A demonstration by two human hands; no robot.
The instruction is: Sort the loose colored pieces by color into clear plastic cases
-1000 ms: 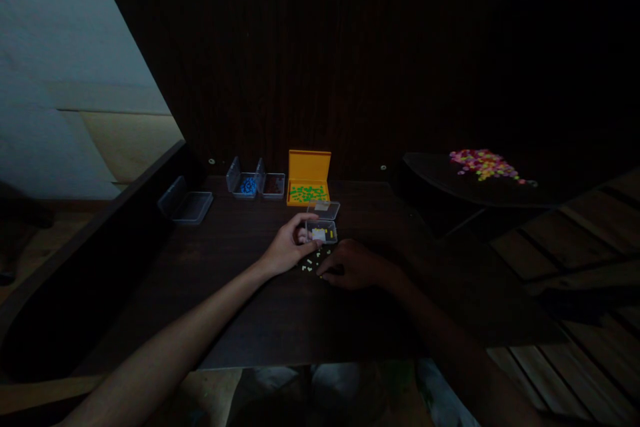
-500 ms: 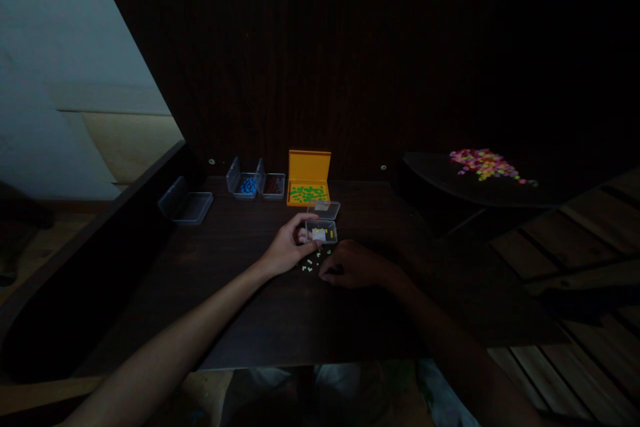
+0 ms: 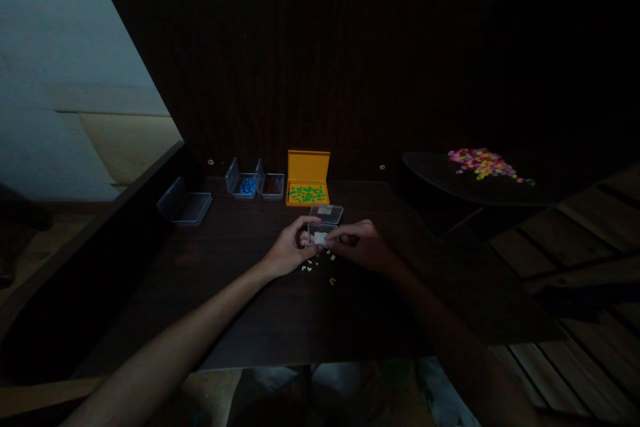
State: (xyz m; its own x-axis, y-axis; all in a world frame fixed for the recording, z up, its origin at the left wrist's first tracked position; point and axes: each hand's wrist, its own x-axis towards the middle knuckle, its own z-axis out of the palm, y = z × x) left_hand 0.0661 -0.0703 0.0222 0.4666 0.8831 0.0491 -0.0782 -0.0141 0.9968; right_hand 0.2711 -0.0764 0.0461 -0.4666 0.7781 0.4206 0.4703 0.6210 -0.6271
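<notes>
My left hand [image 3: 289,248] is wrapped round the left side of a small clear plastic box [image 3: 334,217], whose lid stands open at the back. Inside the box, yellow bits and a whitish patch show near my thumb. The fingertips of my right hand [image 3: 364,247] are pinched together over the box's front right part. Whatever they hold, if anything, is too small to make out. Several tiny pale pieces [image 3: 309,268] lie on the dark table just in front of the box. A few yellow pieces [image 3: 333,281] rest nearer to me.
Behind the box stands an open orange case [image 3: 309,167] with green pieces. To its left are open clear boxes with dark red pieces [image 3: 273,185] and blue pieces [image 3: 247,185], and another clear box [image 3: 193,208]. Colourful beads [image 3: 483,163] lie on a side shelf at right.
My right hand has risen from the tabletop to the clear box, its fingers now over it. Yellow pieces show on the table near where it was. My left hand keeps its hold.
</notes>
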